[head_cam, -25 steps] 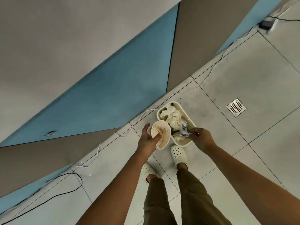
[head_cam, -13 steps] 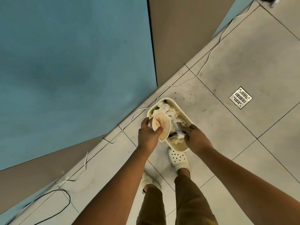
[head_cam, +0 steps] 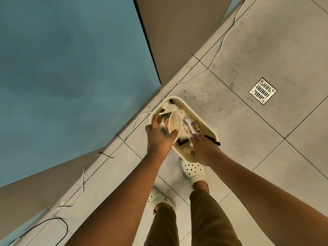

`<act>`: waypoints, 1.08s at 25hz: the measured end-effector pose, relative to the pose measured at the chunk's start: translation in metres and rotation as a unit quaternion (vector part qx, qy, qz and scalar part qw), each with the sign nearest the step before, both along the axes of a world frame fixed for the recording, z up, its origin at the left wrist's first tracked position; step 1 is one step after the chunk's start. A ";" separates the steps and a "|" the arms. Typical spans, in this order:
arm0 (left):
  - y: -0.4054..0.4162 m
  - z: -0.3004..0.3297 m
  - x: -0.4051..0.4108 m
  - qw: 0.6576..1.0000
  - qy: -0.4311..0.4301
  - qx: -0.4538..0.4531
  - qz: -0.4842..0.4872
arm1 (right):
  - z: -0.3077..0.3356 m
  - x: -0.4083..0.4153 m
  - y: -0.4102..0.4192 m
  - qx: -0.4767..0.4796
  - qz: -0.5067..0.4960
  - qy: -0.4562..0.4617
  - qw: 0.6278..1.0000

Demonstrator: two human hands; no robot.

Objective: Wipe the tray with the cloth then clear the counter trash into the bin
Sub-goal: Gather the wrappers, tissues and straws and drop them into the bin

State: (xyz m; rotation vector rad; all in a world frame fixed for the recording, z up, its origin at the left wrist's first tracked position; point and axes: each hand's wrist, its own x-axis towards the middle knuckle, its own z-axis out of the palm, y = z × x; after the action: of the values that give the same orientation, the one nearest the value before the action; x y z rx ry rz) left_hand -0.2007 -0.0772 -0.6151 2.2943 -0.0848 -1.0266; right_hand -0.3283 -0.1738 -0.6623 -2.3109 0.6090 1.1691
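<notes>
left hand (head_cam: 158, 137) grips a stained cream paper cup (head_cam: 174, 125) over the trash-filled cream plastic bin (head_cam: 210, 129) at frame centre; right hand (head_cam: 204, 150), fingers straight, reaches in beside a "presto" wrapper (head_cam: 196, 128).

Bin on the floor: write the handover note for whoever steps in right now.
Left hand: grips a used paper cup, tilted over the bin.
Right hand: fingers straight, over the bin's near end, holding nothing that can be seen.
Bin: cream, on the tile floor by the wall, already holding crumpled tissues and a Presto wrapper.
Done: some trash is in the bin. Tray, cloth and counter are out of view, so the wiping cannot be confirmed.
Left: drop the cup in, then check the counter for more trash.
</notes>
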 end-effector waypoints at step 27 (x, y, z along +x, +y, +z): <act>0.102 0.323 0.023 0.994 -0.057 -0.095 -0.016 | 0.345 0.062 0.078 0.102 -0.197 -0.264 0.939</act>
State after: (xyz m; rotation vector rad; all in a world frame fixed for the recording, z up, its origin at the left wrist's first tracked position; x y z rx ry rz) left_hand -0.1775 0.0244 -0.2917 2.1813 -0.2563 -0.8631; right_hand -0.2664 -0.0960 -0.3173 -2.0657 0.6645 0.3800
